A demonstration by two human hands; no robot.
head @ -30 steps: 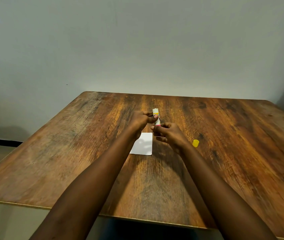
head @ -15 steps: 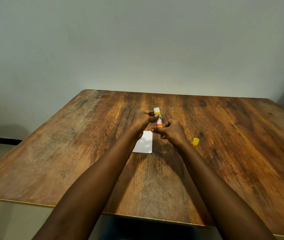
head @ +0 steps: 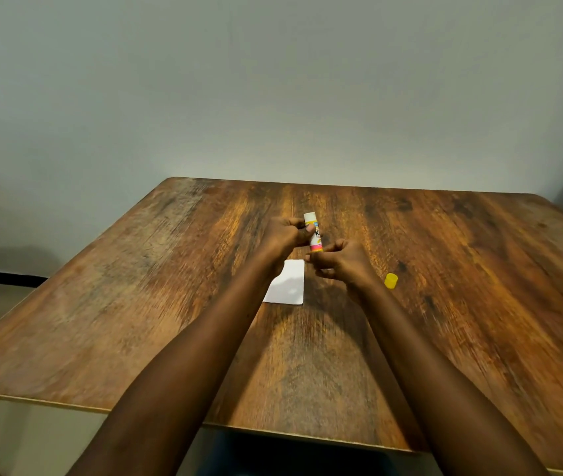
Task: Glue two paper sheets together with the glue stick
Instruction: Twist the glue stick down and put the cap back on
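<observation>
Both hands hold the uncapped glue stick (head: 313, 231) upright above the wooden table (head: 445, 304). My left hand (head: 283, 238) grips its upper body with thumb and fingers. My right hand (head: 340, 264) pinches its pink base from below. The stick's white top points up and away. A white paper sheet (head: 288, 286) lies flat on the table just under and behind my hands, partly hidden by my left wrist. Only one sheet shows; I cannot tell whether another lies beneath it. The yellow cap (head: 391, 281) lies on the table to the right of my right hand.
The table's near edge (head: 273, 431) runs across the bottom. A plain grey wall (head: 273, 97) stands behind the far edge. A dark baseboard strip (head: 2, 276) shows at the far left.
The glue stick has stayed between both hands, shifting slightly. The fingers of my right hand have moved around its base. Paper and cap have not moved.
</observation>
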